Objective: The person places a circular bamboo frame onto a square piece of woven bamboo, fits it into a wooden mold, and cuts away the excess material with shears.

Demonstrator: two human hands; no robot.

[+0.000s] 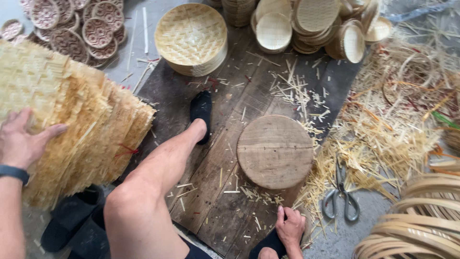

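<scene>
My left hand (21, 141) lies flat, fingers spread, on a leaning stack of square woven bamboo mats (81, 120) at the left. My right hand (290, 228) rests low at the bottom edge on my dark-socked foot (268, 244), fingers together, with nothing visibly in it. A round wooden block (274, 151) lies on the dark wooden boards (215, 211) just above that hand. My bare leg (158, 177) stretches across the boards, ending in a black sock (201, 112).
Grey scissors (341, 194) lie right of the block among bamboo trimmings (383, 139). A stack of round woven trays (191, 38) stands at the top centre, smaller baskets (311, 24) top right, patterned discs (81, 24) top left, bamboo hoops (426, 220) bottom right.
</scene>
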